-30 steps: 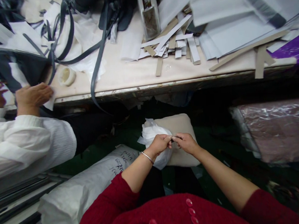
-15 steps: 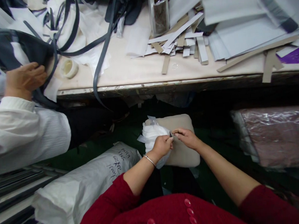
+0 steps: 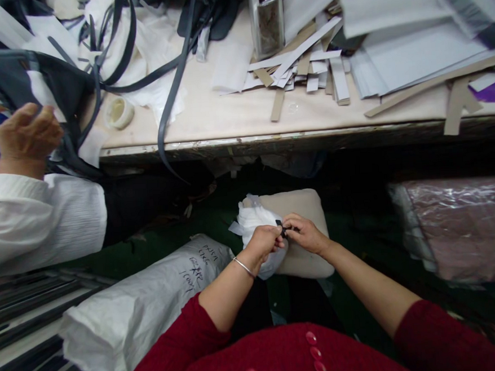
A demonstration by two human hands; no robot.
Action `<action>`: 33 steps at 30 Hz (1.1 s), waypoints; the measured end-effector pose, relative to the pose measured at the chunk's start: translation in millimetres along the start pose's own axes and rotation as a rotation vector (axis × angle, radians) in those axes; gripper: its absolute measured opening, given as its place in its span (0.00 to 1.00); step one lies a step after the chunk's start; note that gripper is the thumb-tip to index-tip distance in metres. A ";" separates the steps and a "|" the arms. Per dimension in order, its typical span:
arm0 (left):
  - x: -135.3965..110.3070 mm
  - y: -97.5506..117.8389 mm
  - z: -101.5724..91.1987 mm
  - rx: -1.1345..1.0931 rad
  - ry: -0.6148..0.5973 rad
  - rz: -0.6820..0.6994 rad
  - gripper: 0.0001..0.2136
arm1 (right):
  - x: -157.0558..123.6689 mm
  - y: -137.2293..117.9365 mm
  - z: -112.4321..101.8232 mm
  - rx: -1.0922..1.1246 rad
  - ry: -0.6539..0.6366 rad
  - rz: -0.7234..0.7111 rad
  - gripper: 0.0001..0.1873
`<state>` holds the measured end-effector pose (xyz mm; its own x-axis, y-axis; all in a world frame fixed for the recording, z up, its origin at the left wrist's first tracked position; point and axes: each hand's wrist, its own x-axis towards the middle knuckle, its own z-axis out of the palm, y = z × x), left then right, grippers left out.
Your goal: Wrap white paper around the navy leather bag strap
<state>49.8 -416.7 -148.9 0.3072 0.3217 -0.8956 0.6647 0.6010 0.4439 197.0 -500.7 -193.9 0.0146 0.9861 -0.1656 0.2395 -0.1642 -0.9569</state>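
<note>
My left hand (image 3: 263,241) and my right hand (image 3: 305,233) meet fingertip to fingertip below the table edge. Between them they pinch a small dark piece (image 3: 281,226), too small to name. My left hand also rests against a crumpled white plastic bag (image 3: 253,223). That bag lies on a beige cushion-like bundle (image 3: 303,204) on my lap. A thin bangle (image 3: 243,266) circles my left wrist, and both arms wear red sleeves.
The worktable (image 3: 226,119) holds grey and tan card strips (image 3: 307,68), dark straps (image 3: 173,89), a tape roll (image 3: 118,112) and paper sheets. A co-worker in white sleeves (image 3: 33,214) handles dark material at left. A white sack (image 3: 141,306) lies left, a wrapped bundle (image 3: 462,227) right.
My fingertips have drawn closer together on the small dark piece. The co-worker's hand at left has lifted and shifted left on the dark material. The view has drifted slightly.
</note>
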 end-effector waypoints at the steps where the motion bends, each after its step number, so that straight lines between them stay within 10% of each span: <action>1: 1.3 1.8 -2.7 0.005 -0.017 -0.027 0.14 | -1.8 -1.6 1.3 -0.016 0.022 -0.018 0.08; 10: 2.3 0.4 -17.6 0.297 -0.112 0.041 0.15 | -2.9 -3.8 -2.0 -0.041 -0.115 -0.125 0.13; 20: -14.9 -7.0 -1.3 0.779 0.127 0.369 0.14 | -7.2 7.7 6.4 -0.137 -0.049 0.010 0.09; 33: 3.2 6.5 -10.7 0.690 0.036 0.300 0.15 | -13.4 3.6 14.7 -0.260 0.164 0.171 0.06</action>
